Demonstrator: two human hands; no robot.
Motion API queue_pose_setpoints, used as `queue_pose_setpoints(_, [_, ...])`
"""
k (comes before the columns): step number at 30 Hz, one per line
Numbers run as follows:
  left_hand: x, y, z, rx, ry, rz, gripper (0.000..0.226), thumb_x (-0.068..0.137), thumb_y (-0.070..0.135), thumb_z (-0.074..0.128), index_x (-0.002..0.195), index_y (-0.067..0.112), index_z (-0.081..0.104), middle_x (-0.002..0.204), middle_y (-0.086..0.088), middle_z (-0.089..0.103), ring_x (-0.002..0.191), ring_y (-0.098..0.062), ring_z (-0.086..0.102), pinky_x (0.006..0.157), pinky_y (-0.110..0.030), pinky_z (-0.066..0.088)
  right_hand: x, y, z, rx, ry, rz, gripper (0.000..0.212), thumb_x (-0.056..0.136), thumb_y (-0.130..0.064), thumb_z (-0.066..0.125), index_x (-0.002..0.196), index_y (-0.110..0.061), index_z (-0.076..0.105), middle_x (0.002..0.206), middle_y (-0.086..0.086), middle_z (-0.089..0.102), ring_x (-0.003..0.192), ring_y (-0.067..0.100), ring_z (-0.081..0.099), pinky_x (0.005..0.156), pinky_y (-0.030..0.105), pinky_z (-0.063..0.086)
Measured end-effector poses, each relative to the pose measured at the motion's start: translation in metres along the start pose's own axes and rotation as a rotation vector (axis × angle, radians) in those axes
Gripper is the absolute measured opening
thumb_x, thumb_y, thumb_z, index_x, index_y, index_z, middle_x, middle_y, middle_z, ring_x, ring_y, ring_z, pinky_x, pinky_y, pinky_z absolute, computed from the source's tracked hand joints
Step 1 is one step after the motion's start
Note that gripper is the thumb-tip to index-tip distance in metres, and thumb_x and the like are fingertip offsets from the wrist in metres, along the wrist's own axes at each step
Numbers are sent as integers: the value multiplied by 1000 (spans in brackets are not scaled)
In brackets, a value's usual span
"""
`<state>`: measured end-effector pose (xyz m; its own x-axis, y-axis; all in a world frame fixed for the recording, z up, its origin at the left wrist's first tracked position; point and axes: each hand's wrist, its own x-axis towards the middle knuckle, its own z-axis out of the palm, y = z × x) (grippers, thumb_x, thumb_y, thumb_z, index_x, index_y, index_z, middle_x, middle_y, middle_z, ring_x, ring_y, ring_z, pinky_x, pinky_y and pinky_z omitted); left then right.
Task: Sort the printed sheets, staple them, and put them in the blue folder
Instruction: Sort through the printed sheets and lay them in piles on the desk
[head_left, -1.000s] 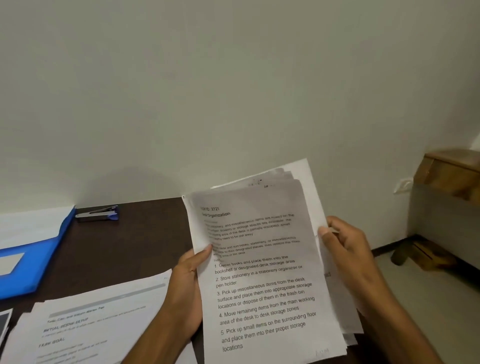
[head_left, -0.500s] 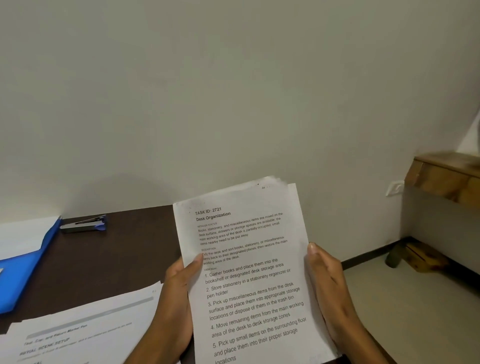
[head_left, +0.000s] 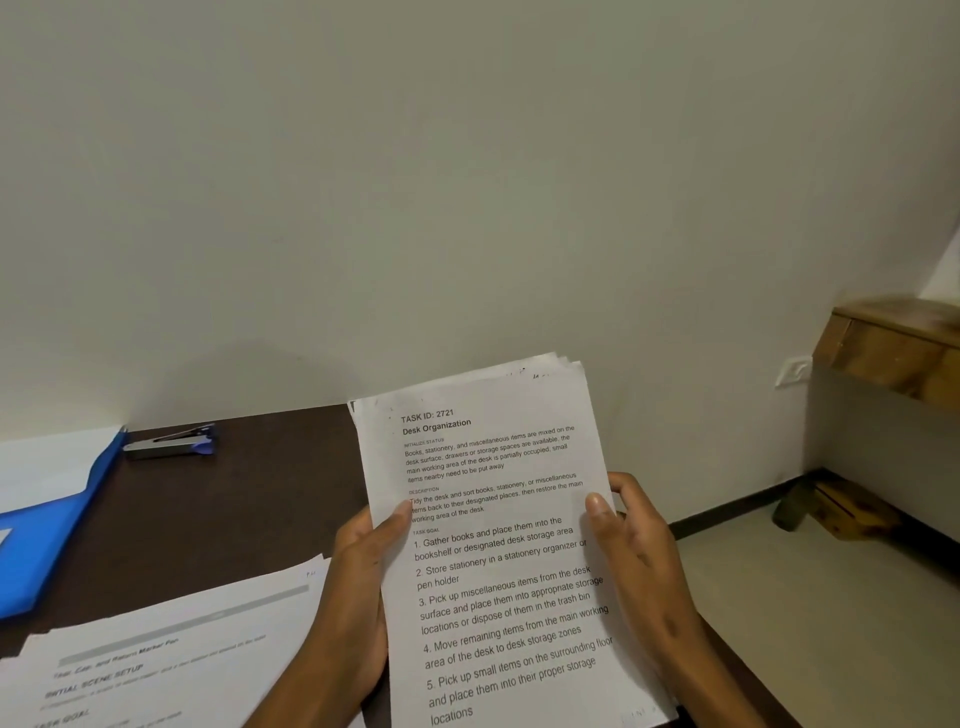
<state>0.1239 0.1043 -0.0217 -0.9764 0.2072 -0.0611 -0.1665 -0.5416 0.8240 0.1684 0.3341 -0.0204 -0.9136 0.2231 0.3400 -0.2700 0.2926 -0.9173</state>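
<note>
I hold a stack of printed sheets (head_left: 498, 545) upright above the dark desk (head_left: 234, 509); the top page reads "Desk Organization". My left hand (head_left: 358, 587) grips the stack's left edge, thumb on the front. My right hand (head_left: 639, 561) grips the right edge, thumb on the front. A second pile of printed sheets (head_left: 171, 654) lies flat on the desk at lower left. The blue folder (head_left: 47, 540) lies open at the left edge with white paper on it. A blue and silver stapler (head_left: 171, 443) sits by the wall, behind the folder.
A white wall runs close behind the desk. To the right are a tiled floor, a wooden piece of furniture (head_left: 898, 353), a wall socket (head_left: 794, 370) and a wooden leg (head_left: 836, 506) on the floor.
The fanned-out sheets have been squared into one neat stack. My right hand slid in against the right edge. The view shifted slightly right and down.
</note>
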Motion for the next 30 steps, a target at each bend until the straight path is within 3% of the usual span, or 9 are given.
queue_pose_setpoints(3, [-1,0,0,-1,2,-1,28,106,15,51,125,9,70,118,-19,77,103,-39,77,81,-50,66,0,1,0,-10,-9,-6,21,108,-30,50,124,-19,58,111,-3,80,99,19,78,80,36,64])
queue_pose_setpoints(7, [-1,0,-1,-26,16,-12,29,106,14,51,127,7,70,118,-20,77,104,-40,76,80,-51,66,2,5,-1,-92,41,9,31,99,-32,67,127,-29,54,103,-12,80,92,11,79,73,26,62])
queue_pose_setpoints(10, [0,0,-3,-41,14,-19,29,106,14,51,128,8,69,119,-21,76,105,-41,76,81,-53,65,3,11,-6,-138,127,0,42,94,-22,77,128,-34,55,95,-3,78,85,15,77,72,38,65])
queue_pose_setpoints(15, [1,-1,-5,-35,14,-23,30,104,15,54,130,9,69,123,-20,75,110,-42,74,92,-58,61,-1,12,-7,-47,166,-10,41,96,-9,74,125,-34,58,94,5,78,85,25,78,74,54,65])
queue_pose_setpoints(19, [0,0,-5,-53,24,-34,30,103,15,55,130,9,69,122,-21,75,109,-43,74,93,-59,59,-3,8,-6,-32,168,-19,39,97,-6,71,125,-30,57,95,3,80,86,24,80,75,54,65])
queue_pose_setpoints(25, [0,2,-4,-44,54,-24,28,103,12,54,126,9,70,119,-22,76,104,-43,75,89,-57,60,-2,11,-8,-58,160,-41,42,96,-7,72,129,-29,57,95,4,80,87,23,78,79,53,64])
queue_pose_setpoints(30, [-1,2,-2,-68,69,-34,27,103,12,53,123,8,71,116,-22,77,100,-42,77,77,-53,66,-3,9,-9,16,162,-26,39,97,-7,72,127,-28,59,95,7,81,86,29,79,78,59,63])
